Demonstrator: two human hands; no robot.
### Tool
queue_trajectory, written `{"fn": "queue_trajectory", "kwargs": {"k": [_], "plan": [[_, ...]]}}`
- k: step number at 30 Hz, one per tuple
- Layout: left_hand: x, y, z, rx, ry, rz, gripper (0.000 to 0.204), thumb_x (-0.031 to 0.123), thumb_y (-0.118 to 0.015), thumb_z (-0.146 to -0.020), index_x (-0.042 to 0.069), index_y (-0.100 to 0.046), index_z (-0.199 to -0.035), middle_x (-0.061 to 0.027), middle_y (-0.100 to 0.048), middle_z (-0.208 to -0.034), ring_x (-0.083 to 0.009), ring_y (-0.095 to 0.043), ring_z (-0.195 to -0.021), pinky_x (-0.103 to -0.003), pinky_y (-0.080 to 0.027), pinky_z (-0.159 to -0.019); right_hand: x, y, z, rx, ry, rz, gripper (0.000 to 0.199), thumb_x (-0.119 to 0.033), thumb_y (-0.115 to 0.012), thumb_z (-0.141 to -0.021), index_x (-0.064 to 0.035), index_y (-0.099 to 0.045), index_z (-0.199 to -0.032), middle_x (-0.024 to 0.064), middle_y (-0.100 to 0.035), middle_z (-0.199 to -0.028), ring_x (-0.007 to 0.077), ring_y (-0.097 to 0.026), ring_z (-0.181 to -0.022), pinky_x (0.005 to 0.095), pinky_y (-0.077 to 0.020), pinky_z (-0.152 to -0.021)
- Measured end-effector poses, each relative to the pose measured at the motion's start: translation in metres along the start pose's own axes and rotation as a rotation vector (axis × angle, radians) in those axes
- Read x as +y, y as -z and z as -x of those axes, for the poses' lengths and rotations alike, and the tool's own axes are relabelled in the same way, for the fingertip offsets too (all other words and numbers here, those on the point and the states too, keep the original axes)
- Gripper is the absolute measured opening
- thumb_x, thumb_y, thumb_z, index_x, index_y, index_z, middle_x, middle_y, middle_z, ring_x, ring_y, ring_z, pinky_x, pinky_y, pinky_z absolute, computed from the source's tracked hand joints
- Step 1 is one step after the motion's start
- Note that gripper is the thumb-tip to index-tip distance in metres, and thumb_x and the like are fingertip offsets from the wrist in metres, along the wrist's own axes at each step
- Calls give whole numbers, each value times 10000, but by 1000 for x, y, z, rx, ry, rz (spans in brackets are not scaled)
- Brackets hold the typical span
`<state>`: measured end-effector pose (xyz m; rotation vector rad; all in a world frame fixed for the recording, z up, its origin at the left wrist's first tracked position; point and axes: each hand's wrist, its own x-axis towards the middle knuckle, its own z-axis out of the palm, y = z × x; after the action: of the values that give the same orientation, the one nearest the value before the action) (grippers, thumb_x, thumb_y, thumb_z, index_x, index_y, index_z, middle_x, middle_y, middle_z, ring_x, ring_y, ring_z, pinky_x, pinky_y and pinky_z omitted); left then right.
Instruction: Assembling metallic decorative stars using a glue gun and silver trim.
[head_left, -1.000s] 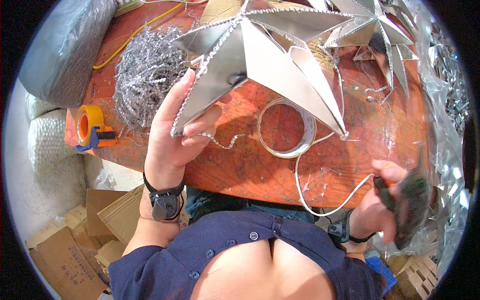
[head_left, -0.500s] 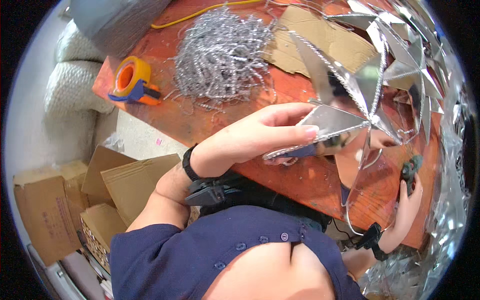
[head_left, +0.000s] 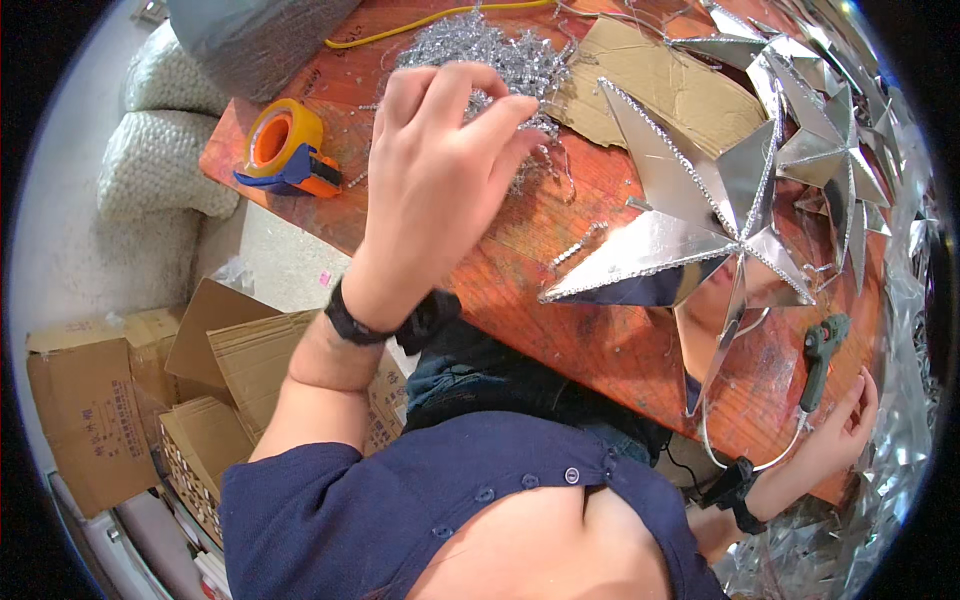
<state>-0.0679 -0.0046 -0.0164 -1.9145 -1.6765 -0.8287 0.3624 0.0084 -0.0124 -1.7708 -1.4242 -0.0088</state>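
Observation:
My left hand (head_left: 435, 180) hovers at the near side of a heap of silver bead strands (head_left: 470, 45), fingers loosely bent and apart, nothing visible in them. It covers part of the heap. A large mirror-like silver star (head_left: 650, 245) rests on the table, silver bead trim running along its ridges. Beside its lower point lies a dark green glue gun (head_left: 818, 360) with a white cord. My right hand (head_left: 840, 430) is just below the glue gun's handle at the table's right edge, fingers apart and holding nothing. A short bead strand (head_left: 578, 245) lies by the star's left point.
An orange tape dispenser (head_left: 280, 150) stands at the table's left corner. Flat cardboard (head_left: 655, 85) lies behind the star, with more silver stars (head_left: 815, 140) at the far right. Open cardboard boxes (head_left: 95, 420) are on the floor at left. The red wooden table (head_left: 540, 345) has a near edge by my lap.
My left hand has left the star's left point and moved up and left to the bead heap. My right hand has let go of the glue gun and drawn back.

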Motion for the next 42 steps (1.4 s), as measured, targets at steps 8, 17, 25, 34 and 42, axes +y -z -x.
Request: {"fn": "queue_trajectory", "kwargs": {"k": [8, 17, 25, 34, 42], "plan": [[-29, -4, -18, -186, -162, -143, 102, 166, -706, -733, 144, -684, -830, 13, -565, -988, -228, -490, -979, -363, -404, -875, -20, 1, 11, 99, 148, -82, 206, -150, -568, -941, -1, -642, -1062, 40, -657, -1034, 88, -554, -815, 219, -448, -694], [-59, 1, -53, -115, -310, 127, 100, 146, -653, -805, 69, -675, -865, -52, -596, -947, -213, -555, -896, -322, -449, -826, -22, 8, 15, 169, 148, -164, 193, -136, -576, -936, 11, -634, -1046, 56, -650, -1044, 82, -539, -827, 219, -454, -667], [-87, 133, -172, 389, 266, 930, 200, 114, -617, -869, 7, -659, -1033, -14, -633, -831, -82, -513, -655, -184, -448, -608, -32, 19, 16, 83, 128, -283, 184, -84, -544, -937, 55, -603, -1043, 109, -620, -1070, 177, -561, -1000, 323, -437, -903], [33, 117, -167, -452, 215, 969, 236, 161, -658, -874, 6, -655, -1052, -33, -664, -857, -67, -551, -661, -165, -468, -601, -141, -10, -9, -308, 479, -1055, 394, -127, -578, -889, 45, -500, -1236, 164, -569, -1220, 259, -531, -1164, 362, -374, -1026], [58, 99, -182, -641, 20, 1361, 250, 200, -648, -878, -6, -636, -1020, -53, -646, -820, -96, -591, -672, -190, -514, -615, -202, -27, -29, -1051, 264, -1371, 253, -191, -502, -972, 38, -560, -1063, 48, -548, -841, 89, -527, -751, 220, -427, -694]]}}
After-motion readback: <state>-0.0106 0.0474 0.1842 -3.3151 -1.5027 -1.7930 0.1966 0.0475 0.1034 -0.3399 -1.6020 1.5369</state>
